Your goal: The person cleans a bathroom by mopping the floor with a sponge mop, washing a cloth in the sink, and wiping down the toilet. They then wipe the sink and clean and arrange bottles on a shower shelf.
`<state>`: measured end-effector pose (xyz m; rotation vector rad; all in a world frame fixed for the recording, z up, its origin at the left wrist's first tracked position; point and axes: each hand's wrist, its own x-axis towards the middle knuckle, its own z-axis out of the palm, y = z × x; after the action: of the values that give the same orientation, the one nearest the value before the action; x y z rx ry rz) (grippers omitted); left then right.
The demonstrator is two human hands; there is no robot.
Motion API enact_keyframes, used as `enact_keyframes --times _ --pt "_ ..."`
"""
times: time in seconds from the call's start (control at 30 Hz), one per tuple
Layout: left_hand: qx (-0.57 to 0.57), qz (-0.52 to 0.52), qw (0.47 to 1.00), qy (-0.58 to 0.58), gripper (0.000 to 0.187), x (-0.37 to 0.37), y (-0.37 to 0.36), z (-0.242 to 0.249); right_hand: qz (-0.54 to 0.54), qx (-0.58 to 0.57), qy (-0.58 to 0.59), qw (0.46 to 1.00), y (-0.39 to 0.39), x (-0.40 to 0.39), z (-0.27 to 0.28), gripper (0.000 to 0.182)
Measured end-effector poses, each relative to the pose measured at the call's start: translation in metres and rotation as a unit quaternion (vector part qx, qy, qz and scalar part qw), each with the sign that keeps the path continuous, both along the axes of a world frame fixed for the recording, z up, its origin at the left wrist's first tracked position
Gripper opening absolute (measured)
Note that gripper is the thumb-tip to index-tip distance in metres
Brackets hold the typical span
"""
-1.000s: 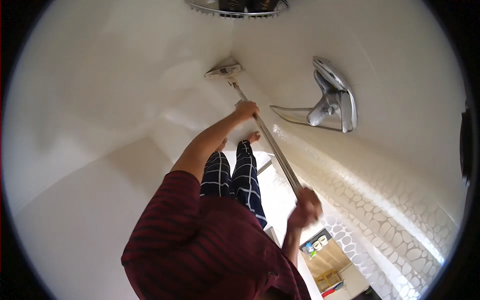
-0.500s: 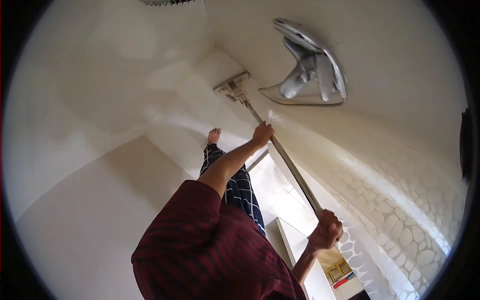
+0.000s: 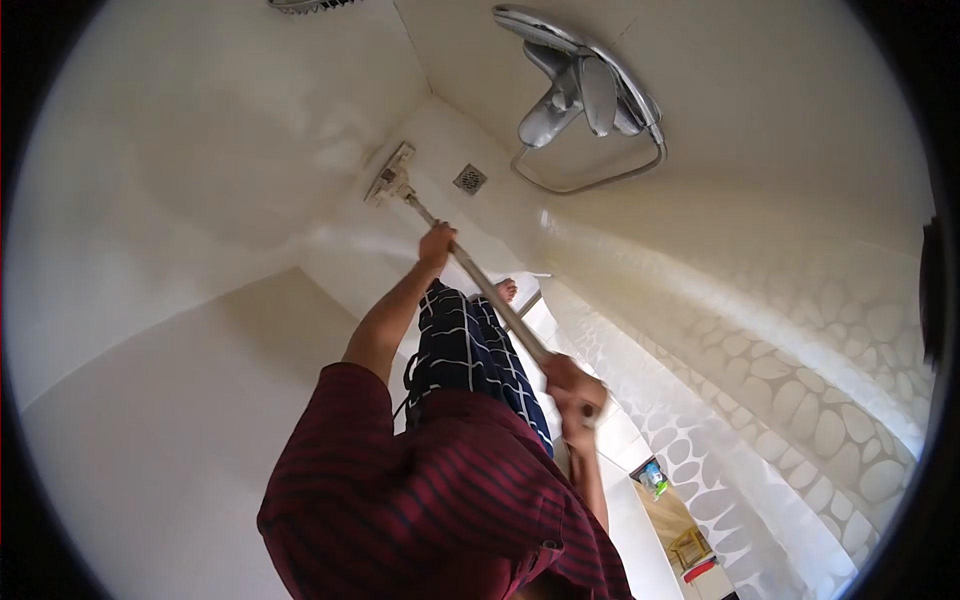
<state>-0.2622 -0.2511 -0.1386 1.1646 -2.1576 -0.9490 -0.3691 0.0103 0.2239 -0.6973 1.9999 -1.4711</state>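
My left hand [image 3: 437, 243] is closed round the upper part of a long mop pole [image 3: 490, 295], not far from the mop head. My right hand [image 3: 576, 390] grips the near end of the same pole and looks slightly blurred. The mop head [image 3: 391, 174], pale and flat, lies on the white floor against the foot of the wall. To its right a square drain grate [image 3: 470, 179] shows in the floor. One bare foot [image 3: 507, 289] is visible beside the pole.
A chrome shower mixer [image 3: 575, 95] with a looping hose is on the wall at the upper right. A pebble-patterned curtain [image 3: 800, 410] hangs along the right side. Part of a shower head [image 3: 305, 5] shows at the top edge.
Both hands and the mop have moved to the left, and the mop head has turned steeper. The drain grate has come into view, and the visible foot is now right of the pole.
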Motion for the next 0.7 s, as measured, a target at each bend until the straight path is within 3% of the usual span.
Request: enact_keyframes --times 0.03,0.07,0.13,0.17,0.2,0.27,0.3,0.4,0.53,0.6,0.7 --pt "-0.016 -0.056 0.996 -0.063 0.008 0.004 0.0 -0.017 0.037 -0.029 -0.012 0.999 -0.013 0.006 -0.012 0.022" --pt "-0.032 -0.112 0.986 -0.124 0.008 -0.001 -0.007 0.002 0.103 -0.127 -0.065 0.984 -0.042 -0.007 0.003 0.025" --pt "-0.018 -0.242 0.949 -0.2 0.009 -0.007 -0.002 0.036 -0.035 -0.086 -0.103 0.99 -0.009 -0.012 -0.009 0.028" --pt "0.053 -0.207 0.943 -0.254 0.008 -0.03 0.025 0.061 -0.045 -0.087 -0.082 0.992 0.009 -0.018 0.0 0.029" --pt "-0.031 -0.208 0.96 -0.186 0.006 -0.033 0.05 0.006 -0.052 -0.1 -0.059 0.992 0.02 -0.026 0.009 0.03" --pt "0.005 -0.233 0.954 -0.188 0.005 -0.062 0.089 0.055 -0.065 -0.118 -0.045 0.99 0.045 -0.038 0.028 0.028" --pt "-0.054 -0.214 0.965 -0.14 0.005 -0.07 0.107 0.041 -0.05 -0.161 -0.044 0.985 0.052 -0.045 0.036 0.026" --pt "-0.026 -0.315 0.932 -0.179 0.004 -0.091 0.115 0.088 -0.048 -0.253 -0.024 0.966 0.069 -0.059 0.063 0.02" --pt "0.034 -0.412 0.905 -0.105 0.008 -0.099 0.143 0.148 -0.092 -0.231 0.062 0.967 0.078 -0.043 0.148 0.018" --pt "0.038 -0.469 0.881 -0.054 0.004 -0.103 0.166 0.18 -0.124 -0.312 0.066 0.94 0.104 -0.028 0.179 0.02" --pt "0.088 -0.51 0.854 -0.056 0.004 -0.104 0.18 0.208 -0.096 -0.285 0.091 0.949 0.064 -0.008 0.215 0.028"
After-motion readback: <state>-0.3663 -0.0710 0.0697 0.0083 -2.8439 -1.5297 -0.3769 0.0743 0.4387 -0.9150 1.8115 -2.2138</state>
